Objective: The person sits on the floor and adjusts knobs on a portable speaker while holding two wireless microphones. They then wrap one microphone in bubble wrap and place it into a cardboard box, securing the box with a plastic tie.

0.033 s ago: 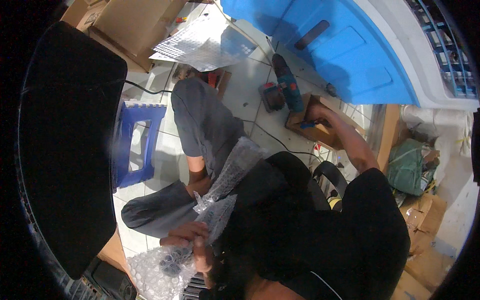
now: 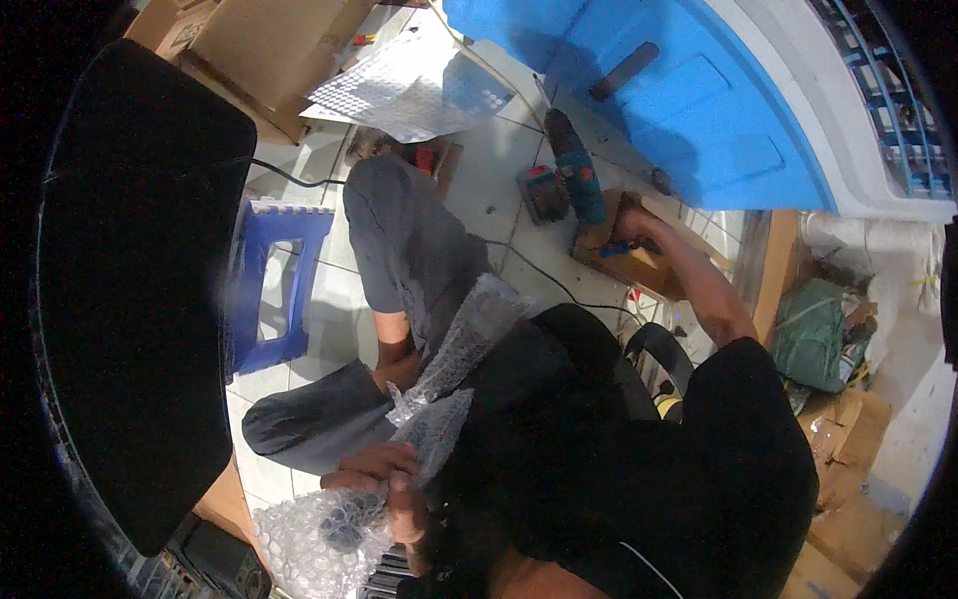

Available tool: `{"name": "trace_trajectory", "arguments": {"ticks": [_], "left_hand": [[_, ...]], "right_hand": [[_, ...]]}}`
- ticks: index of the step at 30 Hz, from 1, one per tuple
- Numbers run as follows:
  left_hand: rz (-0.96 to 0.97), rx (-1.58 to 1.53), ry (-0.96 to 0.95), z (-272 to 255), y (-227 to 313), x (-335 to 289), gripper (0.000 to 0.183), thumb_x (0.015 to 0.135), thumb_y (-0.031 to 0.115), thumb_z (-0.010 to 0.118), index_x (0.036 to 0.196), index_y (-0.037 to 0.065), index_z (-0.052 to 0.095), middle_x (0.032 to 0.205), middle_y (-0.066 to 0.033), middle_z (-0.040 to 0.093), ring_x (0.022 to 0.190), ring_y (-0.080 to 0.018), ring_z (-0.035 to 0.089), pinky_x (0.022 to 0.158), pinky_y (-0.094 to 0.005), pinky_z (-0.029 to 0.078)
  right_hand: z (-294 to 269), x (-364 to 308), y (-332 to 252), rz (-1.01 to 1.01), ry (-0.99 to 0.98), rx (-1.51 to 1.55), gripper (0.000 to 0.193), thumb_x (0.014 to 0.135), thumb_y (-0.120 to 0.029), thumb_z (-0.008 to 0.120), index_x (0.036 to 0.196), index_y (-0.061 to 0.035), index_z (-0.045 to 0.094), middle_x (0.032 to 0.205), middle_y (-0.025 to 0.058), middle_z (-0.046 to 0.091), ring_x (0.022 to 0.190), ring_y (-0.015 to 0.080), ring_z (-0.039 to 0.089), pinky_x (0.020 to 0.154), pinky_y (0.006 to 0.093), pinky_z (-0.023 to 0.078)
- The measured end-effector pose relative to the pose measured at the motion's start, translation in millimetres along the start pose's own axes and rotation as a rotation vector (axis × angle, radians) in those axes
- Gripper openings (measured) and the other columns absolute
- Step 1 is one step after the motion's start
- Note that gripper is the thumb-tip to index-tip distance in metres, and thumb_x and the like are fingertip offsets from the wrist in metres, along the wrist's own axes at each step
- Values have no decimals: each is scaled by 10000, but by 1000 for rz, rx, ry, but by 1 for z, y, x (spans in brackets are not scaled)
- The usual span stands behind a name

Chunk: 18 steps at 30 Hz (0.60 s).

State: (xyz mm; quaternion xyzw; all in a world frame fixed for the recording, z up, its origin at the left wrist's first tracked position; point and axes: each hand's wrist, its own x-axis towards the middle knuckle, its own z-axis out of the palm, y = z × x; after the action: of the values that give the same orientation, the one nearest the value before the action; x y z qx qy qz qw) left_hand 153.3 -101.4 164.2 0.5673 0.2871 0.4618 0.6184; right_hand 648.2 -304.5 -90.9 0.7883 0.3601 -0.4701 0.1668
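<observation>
My left hand [image 2: 384, 486] is closed on a sheet of bubble wrap [image 2: 464, 339] that trails across my lap. Below that hand, the crumpled end of the wrap covers something dark that I cannot make out. On the right, my right hand [image 2: 635, 224] reaches down into a small open cardboard box [image 2: 654, 272]. Its fingers are mostly hidden in shadow inside. Small blue and red items [image 2: 621, 248] lie in the box beside the hand. Right by the box, a teal and black cordless drill [image 2: 577, 175] rests on the tiles next to a battery pack [image 2: 543, 195].
A blue folding stool [image 2: 269, 290] stands at the left by a large black panel [image 2: 145, 299]. Silvery sheeting [image 2: 404, 88] and a big carton [image 2: 264, 55] are at the far left. A blue and white plastic piece [image 2: 689, 110] fills the far right, with a green bag [image 2: 823, 334] nearer.
My right hand has shifted very slightly inside the cardboard box. My left hand and the bubble wrap stay in place.
</observation>
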Motion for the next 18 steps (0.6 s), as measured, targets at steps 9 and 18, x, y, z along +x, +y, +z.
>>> {"name": "trace_trajectory", "arguments": {"ticks": [9, 18], "left_hand": [[-30, -108, 36, 3, -7, -3, 338, 808, -14, 671, 949, 97, 384, 747, -73, 475, 626, -237, 572, 676, -431, 545], [-23, -23, -61, 0, -3, -3, 293, 817, 37, 590, 945, 87, 331, 752, -91, 435, 622, -232, 531, 684, -445, 522]], "right_hand": [[10, -1, -2, -6, -19, -15, 348, 747, -300, 698, 946, -15, 693, 882, 200, 683, 765, 324, 654, 681, 450, 528], [-10, -22, -25, -52, 29, -114, 378, 758, -322, 694, 975, -12, 686, 941, 219, 681, 818, 340, 656, 706, 465, 527]]}}
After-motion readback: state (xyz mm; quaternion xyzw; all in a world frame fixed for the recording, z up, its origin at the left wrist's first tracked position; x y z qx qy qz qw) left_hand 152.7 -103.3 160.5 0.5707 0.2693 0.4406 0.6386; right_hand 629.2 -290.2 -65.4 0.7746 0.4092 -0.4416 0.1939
